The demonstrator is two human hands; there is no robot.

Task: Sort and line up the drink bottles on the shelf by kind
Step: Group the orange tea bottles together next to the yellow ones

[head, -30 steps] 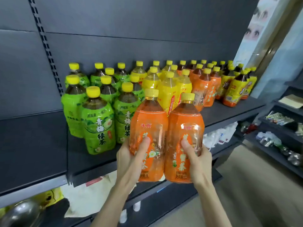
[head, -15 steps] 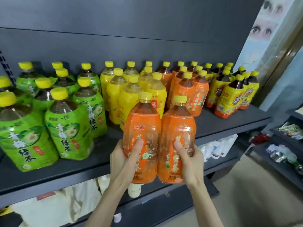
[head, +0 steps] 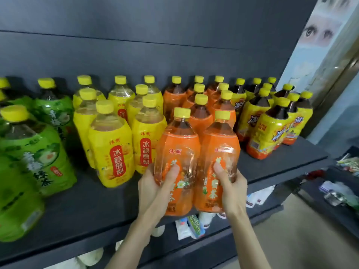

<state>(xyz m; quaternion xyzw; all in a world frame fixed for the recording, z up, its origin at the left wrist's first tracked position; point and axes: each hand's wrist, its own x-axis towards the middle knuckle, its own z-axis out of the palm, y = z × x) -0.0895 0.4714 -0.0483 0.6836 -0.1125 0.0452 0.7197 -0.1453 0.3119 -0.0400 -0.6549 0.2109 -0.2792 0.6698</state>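
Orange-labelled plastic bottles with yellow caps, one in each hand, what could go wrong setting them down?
1. Both grips sit low: left hand on the left orange-labelled bottle, right hand on the right orange-labelled bottle, so either could tip.
2. Both hang by the dark shelf front edge; set short, they might fall.

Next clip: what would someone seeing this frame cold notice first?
Dead centre, the left hand grips one orange bottle and the right hand a second orange bottle, side by side at the front edge of the dark shelf. Behind them, yellow-capped bottles stand in colour blocks: green bottles at far left, then yellow bottles, an orange row in the middle and dark-tea bottles at right.
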